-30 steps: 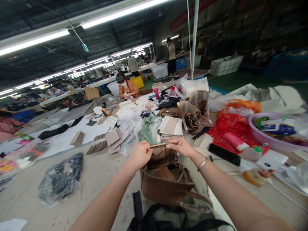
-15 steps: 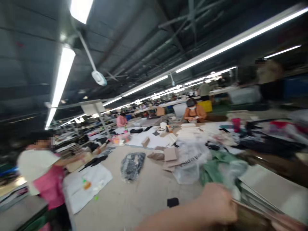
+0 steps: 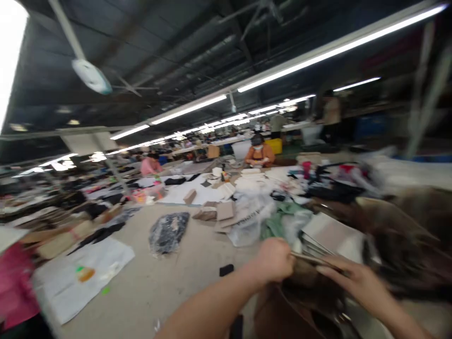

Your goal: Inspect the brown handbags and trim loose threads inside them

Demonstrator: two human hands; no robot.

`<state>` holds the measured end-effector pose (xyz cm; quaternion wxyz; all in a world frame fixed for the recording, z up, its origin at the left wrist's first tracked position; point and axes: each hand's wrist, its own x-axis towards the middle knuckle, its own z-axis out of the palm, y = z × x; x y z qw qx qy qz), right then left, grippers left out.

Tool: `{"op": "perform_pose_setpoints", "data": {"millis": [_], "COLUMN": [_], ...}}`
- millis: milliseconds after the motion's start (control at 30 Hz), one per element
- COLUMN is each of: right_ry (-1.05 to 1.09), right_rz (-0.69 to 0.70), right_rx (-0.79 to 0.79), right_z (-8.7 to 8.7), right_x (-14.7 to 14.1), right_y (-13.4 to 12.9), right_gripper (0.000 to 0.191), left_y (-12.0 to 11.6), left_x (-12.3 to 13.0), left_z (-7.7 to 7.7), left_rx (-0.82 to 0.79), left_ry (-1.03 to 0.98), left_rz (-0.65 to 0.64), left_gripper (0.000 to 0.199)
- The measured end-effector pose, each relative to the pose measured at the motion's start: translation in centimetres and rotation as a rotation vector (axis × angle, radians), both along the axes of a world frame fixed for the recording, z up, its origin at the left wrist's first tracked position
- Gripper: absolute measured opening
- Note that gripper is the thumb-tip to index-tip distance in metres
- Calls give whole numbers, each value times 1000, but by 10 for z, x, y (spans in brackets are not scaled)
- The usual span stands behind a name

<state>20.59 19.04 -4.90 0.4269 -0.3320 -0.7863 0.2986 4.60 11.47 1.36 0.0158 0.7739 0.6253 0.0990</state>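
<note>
A brown bag [image 3: 282,313], looking like leather, hangs at the lower right of the view with its mouth facing up. My left hand [image 3: 273,261] is closed round the left end of its rim. On the right side of the same rim, my right hand [image 3: 356,278] pinches the edge between thumb and fingers. Inside, the bag looks dark olive-brown, and a small shiny metal piece shows near its right side. Motion blur hides finer detail. A stack of pale flat panels [image 3: 334,235] lies just beyond my hands.
The beige table [image 3: 190,278] bears a plastic-wrapped dark bundle [image 3: 168,233], a printed clear plastic bag [image 3: 247,219], green fabric [image 3: 275,223] and a white sheet [image 3: 92,278] with a small orange bottle [image 3: 84,273]. Brown material [image 3: 413,235] is heaped at right. Co-workers stand left and sit across.
My view has swung right, so the co-worker at left is mostly out of frame. My right hand and the bag have come further into view; my left hand stays gripping the rim.
</note>
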Motion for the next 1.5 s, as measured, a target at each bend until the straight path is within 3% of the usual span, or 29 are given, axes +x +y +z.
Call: {"op": "perform_pose_setpoints", "data": {"millis": [33, 133, 367, 633, 900, 1100, 1233, 1400, 1500], "right_ry": [-62, -47, 31, -20, -95, -181, -117, -170, -172], "right_rz": [104, 134, 115, 107, 109, 144, 215, 165, 108], "right_rx": [-56, -117, -141, -64, 33, 49, 32, 7, 31], "right_z": [3, 13, 13, 16, 16, 15, 21, 28, 27], "right_x": [21, 47, 38, 39, 39, 45, 44, 32, 26], "right_y": [-5, -11, -7, -9, -11, -10, -9, -9, -10], "right_gripper": [27, 27, 21, 23, 28, 21, 40, 19, 17], "left_y": [-1, 6, 8, 9, 10, 8, 6, 4, 3], "left_x": [-1, -8, -8, -1, -1, -1, -2, -4, -5], "left_z": [2, 5, 3, 5, 3, 4, 7, 6, 5], "left_rx": [0, 15, -7, -9, 2, -3, 0, 13, 15], "left_ry": [-29, -100, -109, -43, -36, -19, -29, -24, -26], "left_rz": [9, -3, 1, 75, 60, 93, 102, 90, 82], "left_gripper": [21, 20, 19, 23, 26, 25, 26, 27, 27]}}
